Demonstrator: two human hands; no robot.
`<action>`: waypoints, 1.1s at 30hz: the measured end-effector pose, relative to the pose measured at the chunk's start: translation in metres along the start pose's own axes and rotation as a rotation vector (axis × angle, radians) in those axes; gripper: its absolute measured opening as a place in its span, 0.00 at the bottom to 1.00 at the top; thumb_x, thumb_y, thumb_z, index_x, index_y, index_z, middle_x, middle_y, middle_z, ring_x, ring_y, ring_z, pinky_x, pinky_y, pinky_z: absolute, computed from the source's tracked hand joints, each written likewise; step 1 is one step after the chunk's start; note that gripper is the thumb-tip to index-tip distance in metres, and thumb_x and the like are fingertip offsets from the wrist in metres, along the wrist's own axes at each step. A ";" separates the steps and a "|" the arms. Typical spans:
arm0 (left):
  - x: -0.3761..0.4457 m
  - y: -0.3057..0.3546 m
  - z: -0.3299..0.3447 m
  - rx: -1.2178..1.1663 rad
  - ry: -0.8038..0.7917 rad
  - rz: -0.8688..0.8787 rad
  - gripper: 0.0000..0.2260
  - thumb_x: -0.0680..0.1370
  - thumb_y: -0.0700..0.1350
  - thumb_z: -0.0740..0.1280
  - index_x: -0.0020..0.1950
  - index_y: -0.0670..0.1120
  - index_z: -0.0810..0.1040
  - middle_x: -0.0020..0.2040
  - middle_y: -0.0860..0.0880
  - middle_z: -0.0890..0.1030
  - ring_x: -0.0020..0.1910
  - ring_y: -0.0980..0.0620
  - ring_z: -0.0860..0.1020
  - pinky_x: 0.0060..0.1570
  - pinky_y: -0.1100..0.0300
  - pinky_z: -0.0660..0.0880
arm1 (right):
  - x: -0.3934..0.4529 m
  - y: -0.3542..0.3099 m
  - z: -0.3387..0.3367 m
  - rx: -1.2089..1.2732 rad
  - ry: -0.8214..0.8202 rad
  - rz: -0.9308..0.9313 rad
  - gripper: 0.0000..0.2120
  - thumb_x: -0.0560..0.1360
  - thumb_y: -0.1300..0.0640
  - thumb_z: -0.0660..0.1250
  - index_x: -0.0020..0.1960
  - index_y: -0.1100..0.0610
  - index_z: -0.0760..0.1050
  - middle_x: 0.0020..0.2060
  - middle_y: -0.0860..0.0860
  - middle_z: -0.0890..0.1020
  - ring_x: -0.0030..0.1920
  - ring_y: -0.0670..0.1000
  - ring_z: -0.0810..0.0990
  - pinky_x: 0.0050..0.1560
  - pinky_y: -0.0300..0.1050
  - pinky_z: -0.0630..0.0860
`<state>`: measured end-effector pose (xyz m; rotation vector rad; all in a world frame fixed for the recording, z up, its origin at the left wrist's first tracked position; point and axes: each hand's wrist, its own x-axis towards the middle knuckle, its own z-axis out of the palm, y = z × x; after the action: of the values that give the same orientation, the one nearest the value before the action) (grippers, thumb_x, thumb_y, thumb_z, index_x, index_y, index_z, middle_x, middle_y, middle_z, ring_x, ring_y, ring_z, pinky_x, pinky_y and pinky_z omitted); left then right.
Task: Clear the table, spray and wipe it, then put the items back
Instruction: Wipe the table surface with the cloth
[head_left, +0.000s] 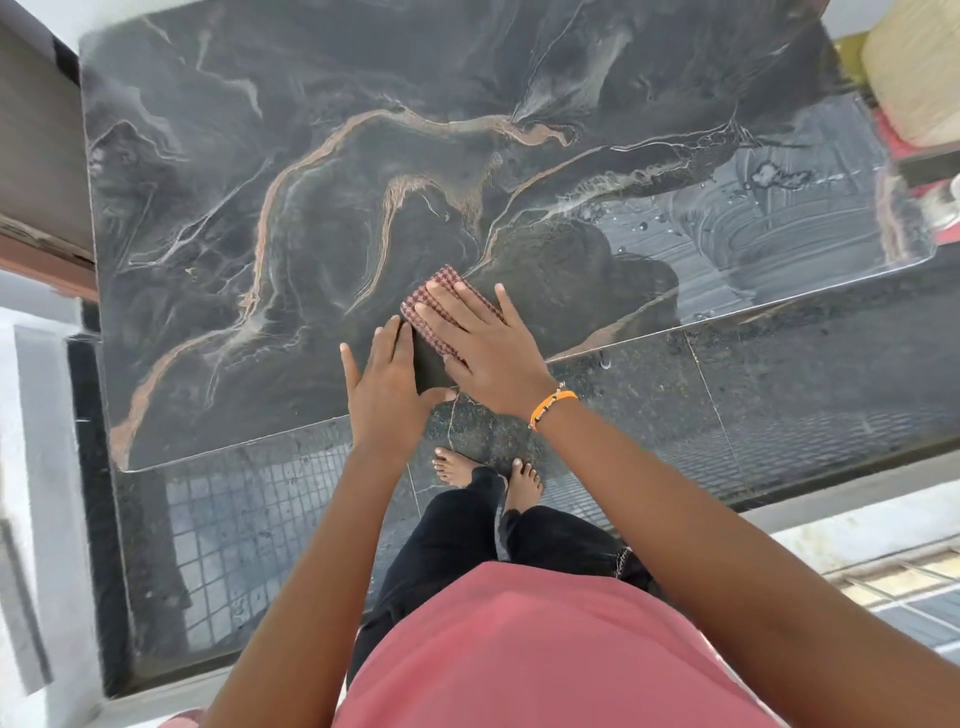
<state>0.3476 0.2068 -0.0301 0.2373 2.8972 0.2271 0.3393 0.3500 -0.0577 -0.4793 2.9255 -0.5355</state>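
Marble table (260, 156), right hand (483, 353) flat on cloth (441, 291)

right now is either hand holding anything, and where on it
The right hand presses flat on the checked cloth, covering its near part. The left hand holds nothing.

Both arms extend forward. Right hand (485, 345): flat, palm down, fingers spread. Left hand (387, 387): flat, palm down just beside it, thumb toward the right hand.
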 end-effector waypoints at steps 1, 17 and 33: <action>0.002 0.004 -0.001 0.017 -0.025 0.006 0.40 0.72 0.56 0.70 0.76 0.44 0.53 0.77 0.48 0.56 0.76 0.49 0.54 0.72 0.45 0.37 | 0.003 0.013 -0.006 -0.017 -0.014 0.007 0.28 0.77 0.54 0.56 0.76 0.49 0.53 0.77 0.49 0.55 0.77 0.52 0.51 0.73 0.61 0.45; 0.054 0.052 -0.013 0.098 -0.267 0.158 0.48 0.69 0.61 0.70 0.77 0.42 0.47 0.78 0.46 0.46 0.77 0.47 0.42 0.73 0.47 0.38 | -0.034 0.102 -0.036 0.077 0.284 0.907 0.31 0.75 0.54 0.54 0.76 0.57 0.51 0.76 0.57 0.52 0.76 0.61 0.50 0.74 0.60 0.46; 0.127 0.061 -0.028 0.124 -0.285 0.269 0.47 0.72 0.63 0.64 0.76 0.40 0.41 0.77 0.41 0.41 0.76 0.42 0.38 0.71 0.42 0.36 | 0.038 0.163 -0.066 0.074 0.157 0.606 0.29 0.76 0.52 0.52 0.76 0.48 0.51 0.77 0.48 0.51 0.77 0.51 0.48 0.73 0.61 0.42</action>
<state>0.2278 0.2850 -0.0197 0.6275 2.5928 0.0514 0.2448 0.5030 -0.0582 0.4704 2.9540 -0.6020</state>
